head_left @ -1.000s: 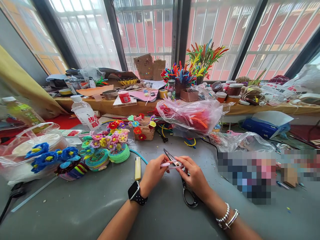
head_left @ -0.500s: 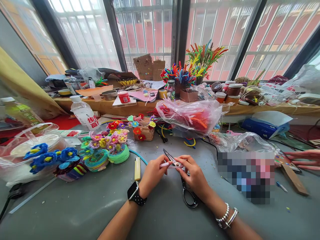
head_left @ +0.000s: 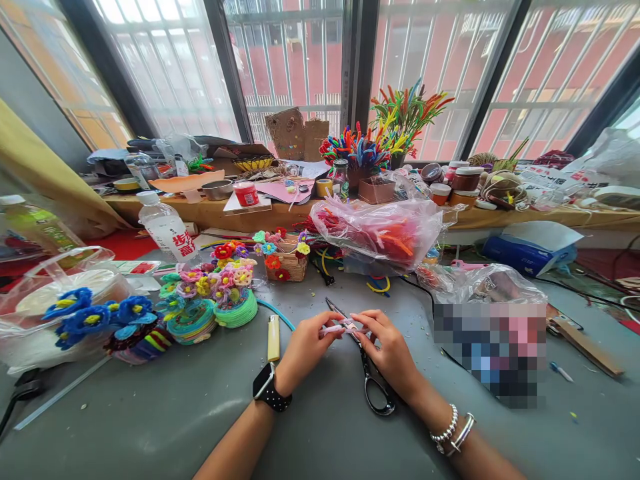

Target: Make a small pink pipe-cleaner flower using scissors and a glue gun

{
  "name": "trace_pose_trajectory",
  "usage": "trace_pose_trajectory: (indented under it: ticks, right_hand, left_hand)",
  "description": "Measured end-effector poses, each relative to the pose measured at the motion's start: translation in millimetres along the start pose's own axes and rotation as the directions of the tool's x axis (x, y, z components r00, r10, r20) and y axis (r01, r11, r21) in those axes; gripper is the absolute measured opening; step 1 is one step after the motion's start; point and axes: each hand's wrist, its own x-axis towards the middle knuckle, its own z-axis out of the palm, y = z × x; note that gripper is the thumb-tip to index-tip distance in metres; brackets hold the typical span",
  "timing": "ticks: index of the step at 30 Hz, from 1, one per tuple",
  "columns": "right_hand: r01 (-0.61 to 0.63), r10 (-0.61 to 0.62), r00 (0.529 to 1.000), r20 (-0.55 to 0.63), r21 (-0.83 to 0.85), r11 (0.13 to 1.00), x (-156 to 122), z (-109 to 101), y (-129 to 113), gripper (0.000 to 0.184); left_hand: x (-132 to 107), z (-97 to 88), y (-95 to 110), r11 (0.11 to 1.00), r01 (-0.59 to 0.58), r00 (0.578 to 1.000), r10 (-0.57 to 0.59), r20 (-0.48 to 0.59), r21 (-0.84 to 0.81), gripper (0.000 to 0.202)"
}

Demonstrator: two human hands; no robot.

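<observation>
Between both hands is a short, fuzzy, pale pink piece [head_left: 331, 329] that looks like pipe cleaner. My left hand [head_left: 306, 343] pinches its left end between thumb and fingers. The fingertips of my right hand [head_left: 387, 350] close on its other end, partly hiding it. Black-handled scissors [head_left: 367, 383] lie on the table beneath, blades pointing away and partly covered by my right hand. A yellow lighter [head_left: 273, 339] rests just left of my left hand.
Pipe-cleaner flowers in coiled pots [head_left: 236, 308] and a water bottle [head_left: 167, 230] stand left. A small basket [head_left: 293, 263] and a plastic bag of pipe cleaners [head_left: 377, 233] sit behind my hands. At right are a clear bag [head_left: 493, 283] and a wooden strip [head_left: 587, 347].
My fingers have shifted slightly on the pink piece, and both hands stay over the scissors. Another person's hand at the right has left the view, and the wooden strip there has moved.
</observation>
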Motion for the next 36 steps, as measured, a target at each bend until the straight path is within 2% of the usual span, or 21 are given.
trace_pose_trajectory:
  ticks: [6, 11, 15, 19, 23, 26, 31, 36]
  right_hand:
    - [0.032, -0.032, 0.999, 0.02, 0.001, 1.0, 1.1, -0.9, -2.2, 0.022]
    - [0.016, -0.015, 0.999, -0.031, 0.027, 1.0, 1.7, -1.4, 0.0, 0.024]
    - [-0.03, 0.034, 0.999, -0.022, 0.152, 0.988, 2.2, -2.2, 1.7, 0.026]
    - [-0.033, 0.026, 0.999, 0.029, 0.257, 0.966, 2.5, -3.2, 1.0, 0.028]
    - [0.022, -0.03, 0.999, 0.029, 0.232, 0.972, 2.7, -2.8, 0.2, 0.03]
    - [0.019, -0.034, 0.998, 0.053, 0.253, 0.967, 2.5, -2.5, -0.7, 0.034]
    - [-0.07, 0.063, 0.997, 0.034, 0.316, 0.946, 2.5, -4.5, -4.5, 0.03]
    - [-0.157, 0.147, 0.988, 0.054, 0.323, 0.933, 2.2, -4.8, -6.5, 0.026]
  left_hand:
    - [0.8, -1.0, 2.5, 0.999, 0.027, 1.0, -0.027, 0.016, -0.035, 0.026]
    - [2.4, -5.2, 2.3, 0.965, 0.076, 0.993, -0.05, 0.111, -0.249, 0.031]
    - [3.3, -4.9, -0.8, 0.927, 0.13, 0.987, -0.086, 0.138, -0.351, 0.039]
    - [3.1, -3.2, -0.8, 0.918, 0.161, 0.982, -0.112, 0.151, -0.363, 0.038]
    - [3.1, -2.6, 1.7, 0.93, 0.162, 0.985, -0.13, 0.116, -0.33, 0.031]
    - [3.2, -1.2, 1.4, 0.939, 0.14, 0.989, -0.116, 0.095, -0.313, 0.029]
    - [3.0, 1.7, -2.2, 0.929, 0.175, 0.982, -0.141, 0.127, -0.326, 0.034]
    - [2.6, 0.3, -0.7, 0.951, 0.154, 0.985, -0.127, 0.114, -0.267, 0.026]
